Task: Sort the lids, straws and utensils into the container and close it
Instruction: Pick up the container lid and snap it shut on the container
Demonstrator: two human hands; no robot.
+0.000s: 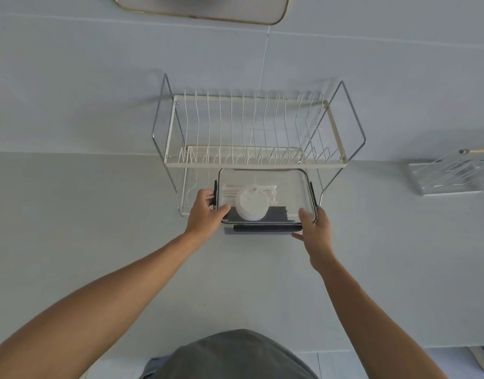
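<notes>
A clear rectangular container (290, 187) with dark side latches sits on the lower shelf of a two-tier dish rack (251, 160), its clear lid on top. Inside it I see a stack of white round lids (251, 205), white utensils (268, 190) behind them and black straws (276, 213) along the front. My left hand (206, 212) grips the container's left front corner by the latch. My right hand (316, 228) holds the right front corner, thumb on the lid.
The rack stands against a pale tiled wall on a light counter. A clear acrylic stand (451, 173) lies at the right. A framed mirror edge (202, 12) hangs above. My grey-clothed lap (235, 356) shows at the bottom.
</notes>
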